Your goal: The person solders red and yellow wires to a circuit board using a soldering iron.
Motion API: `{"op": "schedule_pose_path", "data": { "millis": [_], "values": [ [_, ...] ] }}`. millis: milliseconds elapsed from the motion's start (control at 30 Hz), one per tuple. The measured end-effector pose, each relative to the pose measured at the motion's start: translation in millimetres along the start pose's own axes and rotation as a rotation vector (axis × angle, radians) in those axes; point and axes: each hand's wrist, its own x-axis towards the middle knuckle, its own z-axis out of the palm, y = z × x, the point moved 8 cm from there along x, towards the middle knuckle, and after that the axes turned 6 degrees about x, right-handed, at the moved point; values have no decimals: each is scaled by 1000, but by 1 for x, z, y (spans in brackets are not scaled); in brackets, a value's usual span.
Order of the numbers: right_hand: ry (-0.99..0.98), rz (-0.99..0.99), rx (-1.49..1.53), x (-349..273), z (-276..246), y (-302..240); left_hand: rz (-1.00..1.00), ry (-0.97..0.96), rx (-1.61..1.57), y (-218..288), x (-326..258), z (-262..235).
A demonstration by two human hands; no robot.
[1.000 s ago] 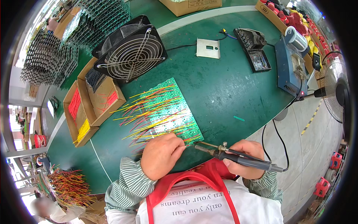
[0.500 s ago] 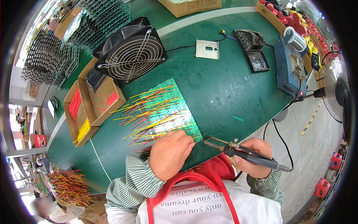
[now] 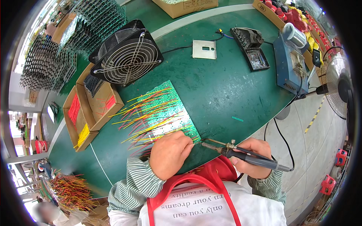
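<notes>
A green circuit board (image 3: 166, 113) lies on the green table, with several red and yellow wires (image 3: 145, 116) sticking out to its left. My left hand (image 3: 169, 153) rests on the board's near edge, its fingers pinched at the near right corner; what they pinch is hidden. My right hand (image 3: 253, 162) grips a dark soldering iron (image 3: 241, 153) whose tip points left and almost meets the left fingertips at the board's corner. A black cord runs from the iron's handle to the right.
A black fan (image 3: 128, 56) leans at the back left beside cardboard boxes (image 3: 88, 109) of red, yellow and black wires. A blue soldering station (image 3: 290, 64), an iron stand (image 3: 250, 47) and a small grey plate (image 3: 204, 49) sit at the back right. Racks of boards (image 3: 49, 64) stand far left.
My left hand has slid right along the board's near edge toward its corner. The soldering iron has shifted slightly, its tip staying close to the left fingertips.
</notes>
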Motion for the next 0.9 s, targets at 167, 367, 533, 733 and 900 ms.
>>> {"op": "schedule_pose_path", "data": {
  "millis": [167, 367, 533, 733, 900],
  "values": [
    [172, -54, -3, -3, -29, -11, 30, 25, -16, 5, 5, -1],
    [477, 17, 73, 22, -97, -27, 68, 22, -63, 1, -5, -16],
    [591, -66, -14, 60, -154, -41, -25, 338, 279, -41, 12, -84],
    [535, -79, -142, 118, -172, -4, -68, 240, 403, -97, 38, -81],
    [503, -120, -308, 158, -170, 13, -124, 89, 276, -136, 38, -74]
  ]
}}
